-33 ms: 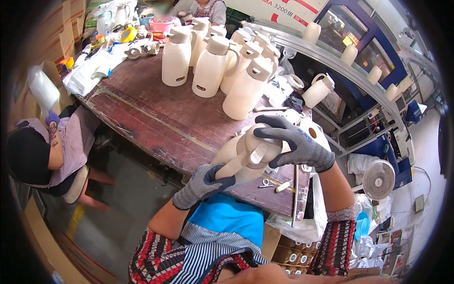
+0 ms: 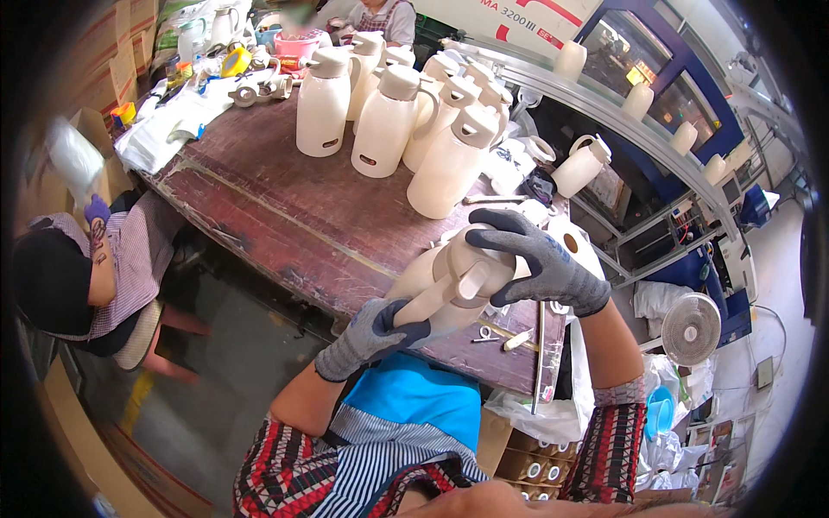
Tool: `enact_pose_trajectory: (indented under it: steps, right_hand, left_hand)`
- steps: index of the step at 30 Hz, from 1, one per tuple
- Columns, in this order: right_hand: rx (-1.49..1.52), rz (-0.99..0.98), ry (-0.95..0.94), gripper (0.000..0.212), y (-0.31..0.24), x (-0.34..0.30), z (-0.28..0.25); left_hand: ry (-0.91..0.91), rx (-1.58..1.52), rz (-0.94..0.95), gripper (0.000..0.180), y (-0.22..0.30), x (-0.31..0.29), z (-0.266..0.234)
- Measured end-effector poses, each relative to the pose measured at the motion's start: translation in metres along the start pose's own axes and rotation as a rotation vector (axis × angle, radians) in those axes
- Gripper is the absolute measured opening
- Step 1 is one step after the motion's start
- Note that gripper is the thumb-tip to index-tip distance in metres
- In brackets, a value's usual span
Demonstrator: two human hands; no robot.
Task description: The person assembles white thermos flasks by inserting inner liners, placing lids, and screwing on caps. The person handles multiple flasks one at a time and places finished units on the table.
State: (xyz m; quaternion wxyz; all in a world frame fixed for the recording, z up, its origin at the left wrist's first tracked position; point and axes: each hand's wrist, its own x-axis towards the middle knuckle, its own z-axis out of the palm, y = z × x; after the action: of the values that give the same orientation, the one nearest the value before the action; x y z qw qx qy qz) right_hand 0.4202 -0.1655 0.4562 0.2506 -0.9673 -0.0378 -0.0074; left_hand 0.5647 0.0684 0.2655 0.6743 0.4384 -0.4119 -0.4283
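Observation:
A cream thermos jug (image 2: 416, 276) is held tilted at the near edge of the table, its handle towards me. My left hand (image 2: 367, 338), in a grey knit glove with a dark palm, is closed round the handle (image 2: 425, 302). From the right, my right hand (image 2: 557, 269), gloved alike, curls its fingers over the lid (image 2: 485, 274) at the jug's top. Both hands touch the jug, and its base is hidden. Just beyond it stands another cream jug (image 2: 442, 177), upright with its lid on, at the front of a group of several similar jugs (image 2: 382, 129).
A brown table (image 2: 259, 194) carries white bags (image 2: 160, 142) and yellow tape (image 2: 235, 62) far left. At right lie a jug on its side (image 2: 579, 168), a white roll (image 2: 572, 240) and a small knife (image 2: 518, 339). A co-worker (image 2: 129, 268) sits left; a fan (image 2: 691, 328) stands right.
The clear bag in the hand of the co-worker at left has shifted slightly. My hands and the jug keep their places.

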Motion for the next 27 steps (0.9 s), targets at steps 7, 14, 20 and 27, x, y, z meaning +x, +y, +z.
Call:
enact_pose_trajectory:
  steps: [7, 14, 20, 27]
  right_hand:
    - [-0.223, 0.131, 0.127, 0.102, -0.014, 0.005, 0.024]
    - [-0.472, 0.296, 0.218, 0.078, -0.044, 0.0, 0.012]
    - [-0.003, -0.461, -0.076, 0.075, -0.085, -0.022, 0.007]
    - [-0.579, 0.02, 0.113, 0.075, -0.045, -0.002, -0.004]
  left_hand:
    - [0.0, -0.018, 0.039, 0.03, -0.003, -0.001, 0.0]
    - [0.016, 0.01, 0.1, 0.038, -0.029, 0.0, -0.011]
    - [-0.004, 0.081, 0.086, 0.038, -0.014, 0.004, 0.003]
    - [0.055, 0.026, 0.128, 0.034, -0.019, -0.002, 0.001]
